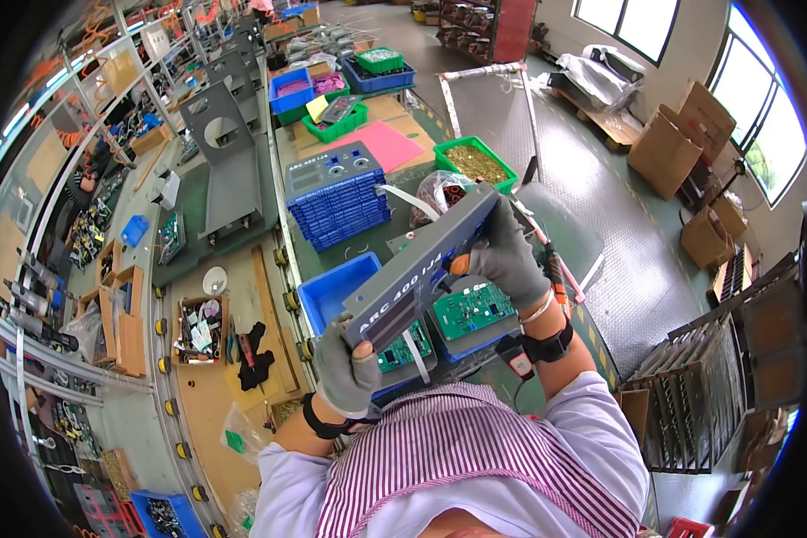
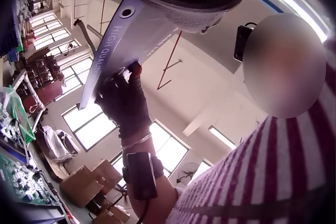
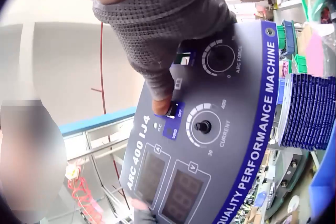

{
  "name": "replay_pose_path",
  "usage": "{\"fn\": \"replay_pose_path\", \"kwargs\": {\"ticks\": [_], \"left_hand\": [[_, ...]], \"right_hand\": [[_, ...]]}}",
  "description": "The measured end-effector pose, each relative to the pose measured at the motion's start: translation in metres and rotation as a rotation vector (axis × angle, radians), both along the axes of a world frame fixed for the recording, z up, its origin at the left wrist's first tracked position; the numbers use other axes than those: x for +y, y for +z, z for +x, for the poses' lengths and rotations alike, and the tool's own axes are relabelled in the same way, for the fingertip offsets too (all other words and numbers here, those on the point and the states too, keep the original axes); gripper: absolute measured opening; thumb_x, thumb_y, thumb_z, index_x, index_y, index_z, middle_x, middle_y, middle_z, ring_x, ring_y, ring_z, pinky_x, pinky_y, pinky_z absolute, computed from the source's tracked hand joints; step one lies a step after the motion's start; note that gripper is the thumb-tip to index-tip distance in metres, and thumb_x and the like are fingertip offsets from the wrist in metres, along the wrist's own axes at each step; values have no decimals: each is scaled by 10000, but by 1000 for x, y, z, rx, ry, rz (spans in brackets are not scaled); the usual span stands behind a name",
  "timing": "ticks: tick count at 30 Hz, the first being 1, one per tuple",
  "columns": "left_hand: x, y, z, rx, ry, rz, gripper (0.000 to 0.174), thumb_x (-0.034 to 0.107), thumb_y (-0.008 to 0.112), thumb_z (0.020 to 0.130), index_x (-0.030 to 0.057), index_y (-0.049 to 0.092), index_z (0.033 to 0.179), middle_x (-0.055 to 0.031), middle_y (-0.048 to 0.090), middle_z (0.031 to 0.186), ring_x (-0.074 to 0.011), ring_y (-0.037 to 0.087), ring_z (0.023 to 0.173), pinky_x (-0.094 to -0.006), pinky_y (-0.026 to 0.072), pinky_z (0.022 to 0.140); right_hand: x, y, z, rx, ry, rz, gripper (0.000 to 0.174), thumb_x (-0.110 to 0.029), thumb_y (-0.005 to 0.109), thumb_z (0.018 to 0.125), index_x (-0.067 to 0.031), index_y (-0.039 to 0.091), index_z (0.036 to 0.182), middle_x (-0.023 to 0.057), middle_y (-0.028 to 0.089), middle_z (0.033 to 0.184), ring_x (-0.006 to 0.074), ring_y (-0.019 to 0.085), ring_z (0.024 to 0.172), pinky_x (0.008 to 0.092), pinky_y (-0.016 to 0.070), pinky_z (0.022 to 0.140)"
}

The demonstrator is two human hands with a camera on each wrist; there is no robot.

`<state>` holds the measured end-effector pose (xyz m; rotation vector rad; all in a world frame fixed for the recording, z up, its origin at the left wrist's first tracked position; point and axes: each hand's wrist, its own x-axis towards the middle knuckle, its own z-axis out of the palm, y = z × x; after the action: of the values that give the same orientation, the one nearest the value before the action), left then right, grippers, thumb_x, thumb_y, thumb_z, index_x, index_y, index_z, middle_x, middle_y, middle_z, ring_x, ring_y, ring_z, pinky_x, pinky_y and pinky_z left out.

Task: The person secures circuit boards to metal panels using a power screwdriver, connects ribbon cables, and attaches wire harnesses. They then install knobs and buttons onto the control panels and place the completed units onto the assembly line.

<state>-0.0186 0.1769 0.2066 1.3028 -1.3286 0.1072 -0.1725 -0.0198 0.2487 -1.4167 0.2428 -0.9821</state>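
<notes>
A grey front panel (image 1: 408, 282) lettered "ARC 400 IJ4" is held up tilted between two hands in grey fingerless gloves. My left hand (image 1: 345, 372) grips its lower left end, thumb on the face. At the upper right end my right hand (image 1: 509, 260) holds it, fingers behind the edge. The right wrist view shows the panel face (image 3: 220, 155) with two displays, a current knob (image 3: 202, 126) and a small black switch (image 3: 172, 109); the right thumb (image 3: 161, 105) touches that switch. A white strap or ribbon hangs by the panel.
Stacked blue-edged panels (image 1: 339, 202) stand beyond the held one. An empty blue bin (image 1: 336, 291) and green circuit boards (image 1: 472, 309) lie beneath it. A green bin of small brass-coloured parts (image 1: 475, 164) is behind. On the left runs a conveyor line with a parts box (image 1: 201, 332).
</notes>
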Motion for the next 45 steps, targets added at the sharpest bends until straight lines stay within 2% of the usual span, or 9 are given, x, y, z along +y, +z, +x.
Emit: {"fn": "replay_pose_path", "kwargs": {"ticks": [10,11,14,18,22,29,34,42,45], "left_hand": [[-6,-6,6,4,30,5,380,309,409,919,-41,492,1044,-145,576,733,-261,573,604,-336,451,569],[-12,-7,12,43,80,17,354,295,396,927,-26,509,1024,-120,576,728,-233,562,602,-322,437,556],[-33,-35,60,327,76,113,382,329,419,930,-33,538,957,-76,576,772,-140,525,681,-269,425,619],[-48,-93,141,670,-35,180,380,327,446,919,-34,558,962,-57,585,825,-133,517,740,-260,426,690],[-51,-146,183,759,41,369,380,324,456,912,-33,572,968,-66,596,860,-141,531,781,-270,430,725],[-61,-243,228,476,321,600,472,403,413,915,-36,582,959,-195,614,878,-318,564,807,-377,428,760],[-70,-224,218,139,438,882,524,424,373,921,-57,580,937,-270,604,891,-439,557,872,-450,432,756],[-63,-196,196,-202,668,1047,307,279,454,892,-2,515,999,-243,584,931,-414,554,857,-459,439,749],[-38,-181,181,-278,555,696,217,200,483,864,26,538,981,-202,571,942,-379,553,848,-447,445,724]], "right_hand": [[4,-29,12,51,-165,-157,803,-134,853,560,-39,354,1182,57,494,1088,150,503,981,301,443,868],[-6,-39,10,279,-269,-263,799,-191,846,586,-25,348,1189,77,479,1137,163,484,1022,307,427,879],[-16,-50,2,221,-46,-99,903,-267,782,680,-15,236,1353,107,491,1158,181,487,1046,302,411,886],[-34,-47,-50,400,-400,-116,638,-216,663,776,12,376,1299,123,528,1155,193,515,1054,299,399,912],[-44,-111,-100,570,-458,10,487,-184,619,796,9,476,1220,133,559,1114,192,543,1016,294,425,878],[-55,-172,-167,1034,-725,118,275,-166,578,767,-109,640,1028,48,653,857,142,609,777,249,464,738],[-90,-222,-201,1314,-800,26,223,-182,586,741,-209,683,939,114,657,885,257,637,805,340,493,754],[-91,-240,-180,1562,-676,-94,299,-204,643,726,-166,612,1021,90,643,983,286,606,929,347,473,807],[-93,-253,-185,1409,-761,-33,281,-199,639,728,-141,610,1001,109,637,979,309,596,937,373,463,813]]}}
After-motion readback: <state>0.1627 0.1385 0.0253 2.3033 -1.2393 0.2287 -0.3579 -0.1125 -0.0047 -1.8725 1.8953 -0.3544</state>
